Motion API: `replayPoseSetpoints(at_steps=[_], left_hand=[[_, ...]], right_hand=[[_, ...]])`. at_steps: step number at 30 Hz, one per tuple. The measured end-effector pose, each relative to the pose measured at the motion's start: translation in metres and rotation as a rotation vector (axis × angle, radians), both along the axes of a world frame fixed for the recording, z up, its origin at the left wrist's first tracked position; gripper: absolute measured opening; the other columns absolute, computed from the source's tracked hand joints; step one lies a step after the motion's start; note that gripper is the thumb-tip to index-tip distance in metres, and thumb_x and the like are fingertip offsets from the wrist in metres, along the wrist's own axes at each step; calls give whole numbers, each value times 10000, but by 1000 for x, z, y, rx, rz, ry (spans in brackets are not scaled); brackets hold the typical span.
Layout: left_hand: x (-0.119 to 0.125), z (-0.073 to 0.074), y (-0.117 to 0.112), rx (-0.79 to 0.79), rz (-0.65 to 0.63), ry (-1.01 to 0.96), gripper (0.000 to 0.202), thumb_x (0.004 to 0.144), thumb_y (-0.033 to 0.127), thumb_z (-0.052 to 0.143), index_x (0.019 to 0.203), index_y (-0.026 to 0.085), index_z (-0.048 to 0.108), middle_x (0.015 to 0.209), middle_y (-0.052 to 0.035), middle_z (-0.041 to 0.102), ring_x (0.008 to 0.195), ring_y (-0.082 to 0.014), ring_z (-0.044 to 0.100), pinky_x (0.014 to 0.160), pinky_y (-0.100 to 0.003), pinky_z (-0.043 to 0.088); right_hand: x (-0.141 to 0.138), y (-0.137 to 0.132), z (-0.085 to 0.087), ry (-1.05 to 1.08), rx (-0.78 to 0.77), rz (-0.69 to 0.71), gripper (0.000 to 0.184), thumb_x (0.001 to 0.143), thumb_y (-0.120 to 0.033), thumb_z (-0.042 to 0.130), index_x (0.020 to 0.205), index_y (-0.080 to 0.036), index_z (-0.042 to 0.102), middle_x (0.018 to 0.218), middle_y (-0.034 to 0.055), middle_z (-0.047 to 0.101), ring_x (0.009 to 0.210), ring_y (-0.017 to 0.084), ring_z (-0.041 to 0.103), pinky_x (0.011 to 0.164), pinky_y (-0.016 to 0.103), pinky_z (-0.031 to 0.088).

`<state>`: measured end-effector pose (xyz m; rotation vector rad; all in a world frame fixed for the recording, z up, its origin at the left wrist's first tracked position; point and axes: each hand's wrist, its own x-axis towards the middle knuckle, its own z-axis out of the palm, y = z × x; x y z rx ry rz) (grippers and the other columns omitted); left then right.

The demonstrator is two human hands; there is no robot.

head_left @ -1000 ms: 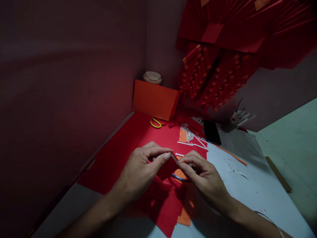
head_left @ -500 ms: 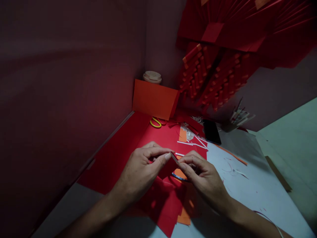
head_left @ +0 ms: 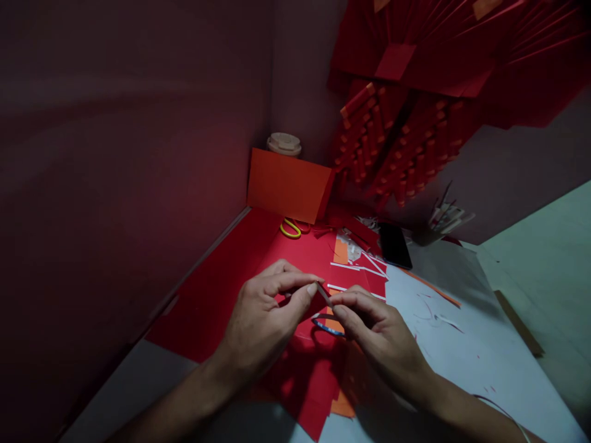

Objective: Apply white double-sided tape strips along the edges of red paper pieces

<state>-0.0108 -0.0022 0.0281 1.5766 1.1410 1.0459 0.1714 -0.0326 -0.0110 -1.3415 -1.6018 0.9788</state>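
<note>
My left hand [head_left: 268, 307] pinches one end of a narrow, dark red paper strip [head_left: 324, 293] between thumb and forefinger. The other end of this strip is pinched by the thumb and forefinger of my right hand [head_left: 376, 326]. The strip slants between the two fingertips, above the red paper sheets [head_left: 305, 384]. Below it, partly hidden by my right hand, is a ring-like thing with a blue and white rim [head_left: 329, 328]; I cannot make out its kind. Thin white strips [head_left: 345, 267] lie just beyond my hands on red paper.
Yellow-handled scissors [head_left: 290, 228] lie before a folded orange card [head_left: 286, 183], with a lidded cup [head_left: 284, 144] behind. A black phone [head_left: 394, 245] and a holder of pens [head_left: 446, 218] stand to the right. Red paper firecrackers [head_left: 401, 147] hang on the wall.
The red paper between my hands has turned, so its hanging part no longer shows and a thin strip does. More of the blue-rimmed ring has come into sight.
</note>
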Motion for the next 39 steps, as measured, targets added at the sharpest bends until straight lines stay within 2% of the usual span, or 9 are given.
replayPoseSetpoints(at_steps=[6,11,19,25,32,39], left_hand=[[1,3,-3,31,22,-14,142,812,183,631,862,154,760,740,-13,630,704,-130,609,616,-214,462],[1,4,-4,31,33,0,138,813,184,625,851,154,755,744,-13,628,707,-129,601,621,-217,450],[-3,2,-1,0,40,-4,143,822,218,625,833,147,749,769,-17,642,740,-136,606,665,-224,442],[-6,4,3,-104,44,-58,156,811,272,641,818,157,746,805,-22,651,760,-152,611,665,-233,439],[-6,3,4,-126,60,-104,171,805,296,646,844,171,756,828,-29,659,753,-156,598,636,-229,432],[-6,2,3,-99,89,-108,162,805,289,648,845,189,769,804,-21,655,752,-154,575,652,-227,421]], right_hand=[[-4,-2,5,161,-154,-6,169,862,-326,620,978,-211,664,901,31,670,810,160,652,716,269,523],[-3,-4,4,158,-194,-18,200,858,-336,623,1006,-201,638,900,44,670,774,165,636,691,289,515],[-2,-5,5,127,-207,-39,229,821,-330,665,996,-197,602,778,-5,589,694,135,558,623,245,480],[0,-6,9,136,-207,-20,196,847,-343,634,978,-201,603,786,-3,598,707,136,573,632,239,488],[-1,-6,13,58,-152,-23,160,858,-333,606,936,-197,635,885,35,653,775,164,599,685,273,490],[-2,-6,19,26,-109,-23,236,904,-394,522,853,-193,634,754,13,599,690,151,557,625,260,458]])
